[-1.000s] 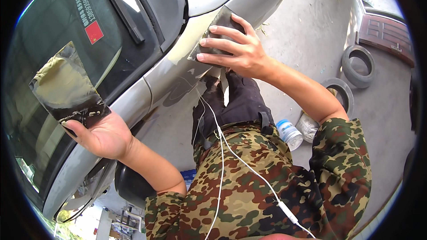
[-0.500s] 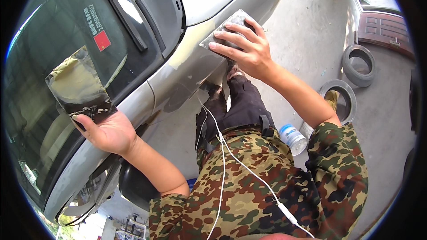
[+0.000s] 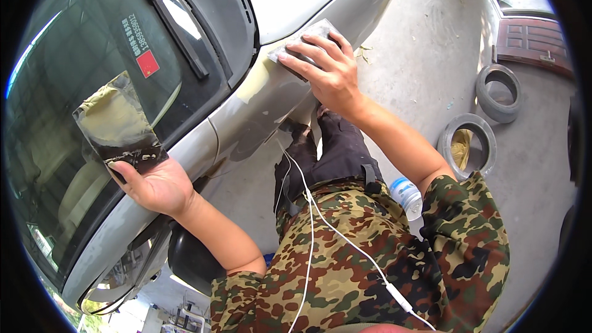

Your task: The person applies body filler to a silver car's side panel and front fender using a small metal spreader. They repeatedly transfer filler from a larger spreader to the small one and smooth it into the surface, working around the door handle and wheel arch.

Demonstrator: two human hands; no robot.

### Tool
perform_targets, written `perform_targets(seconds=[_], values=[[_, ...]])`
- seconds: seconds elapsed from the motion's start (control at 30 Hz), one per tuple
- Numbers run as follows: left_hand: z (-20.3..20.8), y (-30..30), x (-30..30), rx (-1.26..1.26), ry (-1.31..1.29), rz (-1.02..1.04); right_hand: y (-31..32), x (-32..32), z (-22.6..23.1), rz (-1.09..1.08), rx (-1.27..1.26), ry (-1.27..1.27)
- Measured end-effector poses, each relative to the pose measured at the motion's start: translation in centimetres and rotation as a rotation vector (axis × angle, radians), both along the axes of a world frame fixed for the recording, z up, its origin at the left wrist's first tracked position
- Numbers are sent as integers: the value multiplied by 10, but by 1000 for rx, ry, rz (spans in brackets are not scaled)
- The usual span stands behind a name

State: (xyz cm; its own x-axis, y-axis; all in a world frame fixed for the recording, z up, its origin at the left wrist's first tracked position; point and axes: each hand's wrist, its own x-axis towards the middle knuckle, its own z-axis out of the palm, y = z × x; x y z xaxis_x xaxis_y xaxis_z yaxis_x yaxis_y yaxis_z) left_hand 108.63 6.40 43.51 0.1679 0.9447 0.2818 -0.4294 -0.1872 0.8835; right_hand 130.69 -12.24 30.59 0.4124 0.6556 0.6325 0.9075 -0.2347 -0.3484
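Observation:
My left hand [image 3: 161, 189] is closed on the lower end of a dark flat putty board [image 3: 147, 155], its thumb on top. A thick layer of cream putty [image 3: 117, 110] covers the upper part of the board, which is in front of the windscreen. My right hand [image 3: 336, 81] grips a wide, flat putty spreader [image 3: 322, 28], fingers spread across its back. The spreader lies on the car's grey fender [image 3: 351, 21], over a pale yellow putty patch [image 3: 256, 81] by the windscreen's lower corner. Its working edge is partly hidden.
The windscreen [image 3: 74, 31] has a wiper [image 3: 179, 31]. Two tyres [image 3: 497, 110] lie on the concrete floor [image 3: 425, 43] at the right, near a brown door [image 3: 533, 43]. A white-and-blue plastic container [image 3: 407, 197] stands by my right arm. A white earphone cord [image 3: 345, 243] hangs over my camouflage shirt.
My right hand has moved left along the fender with the spreader, further over the yellow patch. My left hand and the board have hardly moved.

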Motion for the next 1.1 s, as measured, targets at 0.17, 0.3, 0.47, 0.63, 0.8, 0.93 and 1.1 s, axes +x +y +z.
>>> perform_targets(seconds=[0.17, 0.3, 0.47, 0.63, 0.8, 0.93, 1.1], values=[[1, -2, -2, 3, -11, -10, -1, -3, -14, -25, 26, -42], [0, 0, -2, 13, 20, 1, -14, -6, -13, 8, -9, -3], [-1, 2, -1, 1, -16, -25, -21, -7, 7, 120, -29, 7], [-1, 1, -3, -15, -47, -39, -8, -5, 23, 297, -77, -60], [-1, 0, -6, 3, -49, -40, 7, -1, 28, 432, -76, -110], [-1, -2, -6, 7, -51, -41, 14, -3, 31, 452, -81, -128], [-1, -7, -10, 32, -40, -21, 13, -7, 33, 454, -104, -146]])
